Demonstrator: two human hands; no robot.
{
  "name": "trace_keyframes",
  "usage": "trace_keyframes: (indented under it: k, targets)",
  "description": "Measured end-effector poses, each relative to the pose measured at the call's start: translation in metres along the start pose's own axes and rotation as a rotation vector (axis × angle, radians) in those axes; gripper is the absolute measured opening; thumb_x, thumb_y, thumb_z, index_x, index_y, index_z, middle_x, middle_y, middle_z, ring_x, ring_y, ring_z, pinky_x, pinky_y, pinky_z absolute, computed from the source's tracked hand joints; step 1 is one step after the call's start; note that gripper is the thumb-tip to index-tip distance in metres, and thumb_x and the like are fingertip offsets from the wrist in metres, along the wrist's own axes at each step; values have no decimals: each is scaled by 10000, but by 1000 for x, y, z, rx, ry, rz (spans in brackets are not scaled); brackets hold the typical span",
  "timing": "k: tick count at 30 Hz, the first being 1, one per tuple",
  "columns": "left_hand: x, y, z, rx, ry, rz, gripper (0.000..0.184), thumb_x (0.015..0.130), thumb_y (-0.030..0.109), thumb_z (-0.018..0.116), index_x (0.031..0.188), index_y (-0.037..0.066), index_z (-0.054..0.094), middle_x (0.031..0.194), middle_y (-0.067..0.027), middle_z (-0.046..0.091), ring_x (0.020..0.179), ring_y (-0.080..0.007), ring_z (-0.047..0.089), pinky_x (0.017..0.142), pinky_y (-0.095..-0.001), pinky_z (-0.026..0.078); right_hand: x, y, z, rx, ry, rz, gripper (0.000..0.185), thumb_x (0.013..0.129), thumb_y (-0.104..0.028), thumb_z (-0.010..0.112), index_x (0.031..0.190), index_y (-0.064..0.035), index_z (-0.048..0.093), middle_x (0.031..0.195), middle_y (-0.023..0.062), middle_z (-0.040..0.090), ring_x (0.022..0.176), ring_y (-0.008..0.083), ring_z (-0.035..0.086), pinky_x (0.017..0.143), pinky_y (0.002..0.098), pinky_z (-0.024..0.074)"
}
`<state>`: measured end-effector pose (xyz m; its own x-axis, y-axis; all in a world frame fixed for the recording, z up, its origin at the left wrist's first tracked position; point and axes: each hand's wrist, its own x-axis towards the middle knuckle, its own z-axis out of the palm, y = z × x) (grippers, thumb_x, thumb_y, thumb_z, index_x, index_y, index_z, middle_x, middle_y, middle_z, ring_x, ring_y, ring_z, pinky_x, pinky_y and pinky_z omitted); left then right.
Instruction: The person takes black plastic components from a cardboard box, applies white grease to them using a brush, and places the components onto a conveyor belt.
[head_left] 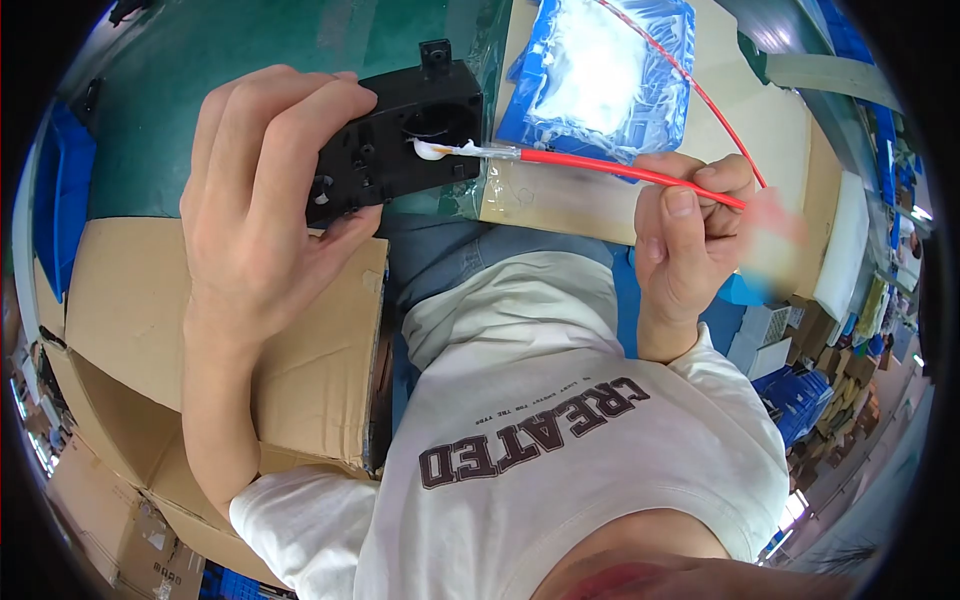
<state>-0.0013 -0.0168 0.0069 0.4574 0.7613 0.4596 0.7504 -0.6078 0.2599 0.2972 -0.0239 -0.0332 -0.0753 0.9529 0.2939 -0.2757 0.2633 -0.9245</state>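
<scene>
My left hand (265,165) grips a black plastic housing (395,175) from its left side, fingers over the top edge and thumb underneath. In my right hand (695,215) is a slim brush (600,167) with a red handle and a metal ferrule, pinched between thumb and fingers. Its tip, coated in white paste (430,150), is at a round recess in the housing. Behind the brush lies a blue tray (515,118) smeared with thick white paste. A thin red cord (715,105) runs from above the tray down toward my right hand.
A green work surface (240,35) lies beyond the housing, with a cardboard sheet (560,215) under the tray. An open cardboard box (130,290) stands at the left, near a blue bin (62,190). Stacked blue crates (795,400) are at the right.
</scene>
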Motion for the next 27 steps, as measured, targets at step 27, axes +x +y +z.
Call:
trace_keyframes:
  k: [27]
  targets:
    - [1, 5, 2, 45, -20, 45, 748, 437, -57, 798, 1154, 28, 604, 1129, -136, 655, 1059, -341, 613, 911, -428, 485, 0, -3, 19, -267, -273, -340, 273, 790, 194, 658, 984, 30, 558, 1016, 289, 706, 816, 310, 741, 697, 341, 604]
